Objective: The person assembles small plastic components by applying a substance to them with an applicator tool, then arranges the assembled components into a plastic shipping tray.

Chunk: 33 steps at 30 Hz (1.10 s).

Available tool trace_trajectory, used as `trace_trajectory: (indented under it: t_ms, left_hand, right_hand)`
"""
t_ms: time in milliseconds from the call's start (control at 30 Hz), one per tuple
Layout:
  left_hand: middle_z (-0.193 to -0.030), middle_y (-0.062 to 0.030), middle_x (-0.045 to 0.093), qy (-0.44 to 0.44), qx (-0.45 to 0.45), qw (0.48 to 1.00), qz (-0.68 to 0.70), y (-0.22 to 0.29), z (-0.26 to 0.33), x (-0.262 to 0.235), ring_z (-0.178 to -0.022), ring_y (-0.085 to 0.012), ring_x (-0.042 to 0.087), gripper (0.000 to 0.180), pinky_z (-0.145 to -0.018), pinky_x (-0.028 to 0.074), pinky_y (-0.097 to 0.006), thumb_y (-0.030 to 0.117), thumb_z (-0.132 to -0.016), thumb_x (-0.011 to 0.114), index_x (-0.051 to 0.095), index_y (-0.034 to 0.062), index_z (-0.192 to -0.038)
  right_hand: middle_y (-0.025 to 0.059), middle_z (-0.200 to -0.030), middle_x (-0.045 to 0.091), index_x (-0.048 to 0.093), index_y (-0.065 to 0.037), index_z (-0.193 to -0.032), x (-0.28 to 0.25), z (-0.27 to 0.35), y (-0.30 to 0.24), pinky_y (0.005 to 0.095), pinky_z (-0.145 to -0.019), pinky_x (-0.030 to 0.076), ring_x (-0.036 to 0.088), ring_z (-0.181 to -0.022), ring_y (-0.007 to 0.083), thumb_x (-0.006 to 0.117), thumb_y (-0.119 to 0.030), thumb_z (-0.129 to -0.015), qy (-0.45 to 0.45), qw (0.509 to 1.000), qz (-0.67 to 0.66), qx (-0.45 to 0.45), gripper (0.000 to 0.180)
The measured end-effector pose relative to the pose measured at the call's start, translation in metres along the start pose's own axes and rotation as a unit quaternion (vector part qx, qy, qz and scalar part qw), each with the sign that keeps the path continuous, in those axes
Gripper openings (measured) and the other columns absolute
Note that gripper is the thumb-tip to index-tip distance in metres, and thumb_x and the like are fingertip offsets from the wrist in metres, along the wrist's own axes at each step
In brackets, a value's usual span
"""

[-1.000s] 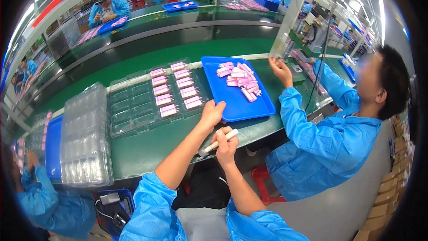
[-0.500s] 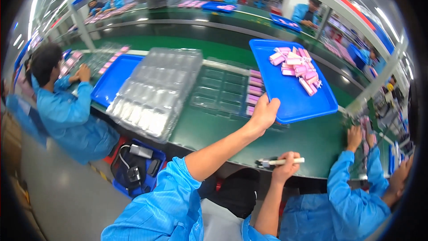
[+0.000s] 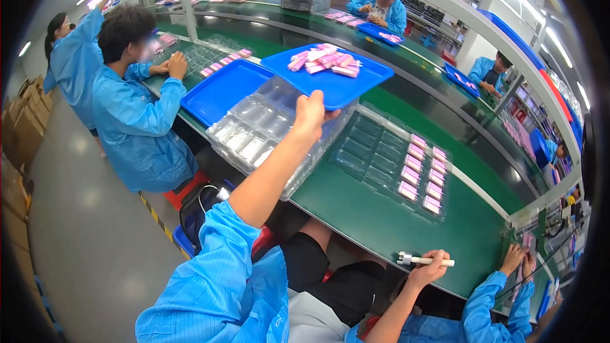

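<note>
My left hand is closed on the near edge of a blue plastic tray, raised above a stack of clear plastic blister trays. A heap of small pink-and-white blocks lies in the blue tray. Low over the front edge of the bench, my right hand grips a tool with a white handle and a metal head; its exact kind I cannot make out. Between my hands, a clear blister tray rests on the green bench, with pink-and-white blocks filling its right-hand rows.
Another blue tray lies left of the stack. A co-worker in blue sits at left, and a co-worker's hands work at right. Beyond the green bench runs a conveyor line. A metal frame post stands at the far left.
My left hand has carried the blue tray of blocks leftward, from over the bench's right side to over the clear tray stack. My right hand still holds the tool. The view has turned.
</note>
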<state>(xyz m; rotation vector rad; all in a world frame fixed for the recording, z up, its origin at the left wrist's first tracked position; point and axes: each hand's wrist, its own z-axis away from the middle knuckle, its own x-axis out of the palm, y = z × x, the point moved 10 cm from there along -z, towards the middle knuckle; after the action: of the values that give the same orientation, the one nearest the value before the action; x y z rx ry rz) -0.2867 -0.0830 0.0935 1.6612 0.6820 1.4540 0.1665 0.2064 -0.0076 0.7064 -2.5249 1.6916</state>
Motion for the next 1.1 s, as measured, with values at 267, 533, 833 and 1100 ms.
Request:
trace_trajectory:
  t_ms: [267,533,833,1100]
  left_hand:
    - [-0.109,-0.0198,0.062,0.106,-0.039,0.989,0.1,0.006,-0.055,-0.09,-0.089,-0.0286,0.067,0.03,-0.069,0.063,-0.038,0.009,-0.094,0.044,0.052,-0.009,-0.117]
    - [-0.105,-0.0202,0.062,0.132,-0.068,0.971,0.19,-0.014,-0.082,-0.129,-0.082,-0.0317,0.068,0.03,-0.065,0.063,-0.036,0.007,-0.093,0.044,0.049,-0.0083,-0.119]
    - [-0.106,-0.0214,0.062,0.117,-0.072,0.954,0.267,-0.007,-0.1,-0.131,-0.088,-0.0332,0.069,0.031,-0.063,0.062,-0.032,0.008,-0.096,0.043,0.047,-0.0085,-0.121]
    - [-0.101,-0.0186,0.061,0.085,-0.071,0.94,0.324,0.001,-0.114,-0.142,-0.088,-0.0282,0.066,0.027,-0.062,0.061,-0.027,0.01,-0.096,0.05,0.049,-0.0082,-0.116]
  right_hand:
    - [0.0017,-0.058,0.046,0.047,-0.01,-0.075,0.001,0.001,-0.004,0.0222,-0.036,0.027,0.036,-0.041,0.0072,0.05,-0.023,-0.103,0.004,1.0,0.017,0.006,0.03]
    - [0.0006,-0.056,0.044,0.046,-0.011,-0.074,0.002,0.001,-0.006,0.0222,-0.036,0.026,0.035,-0.041,0.0073,0.051,-0.025,-0.102,0.013,0.999,0.032,0.006,0.032]
    - [0.0007,-0.055,0.045,0.046,-0.011,-0.073,0.002,-0.001,-0.005,0.0223,-0.036,0.025,0.036,-0.041,0.0073,0.052,-0.026,-0.102,0.015,0.999,0.044,0.004,0.033]
    - [0.0008,-0.056,0.045,0.046,-0.011,-0.073,0.002,-0.001,-0.005,0.0223,-0.036,0.025,0.036,-0.042,0.0069,0.052,-0.026,-0.101,0.017,0.999,0.048,0.01,0.032]
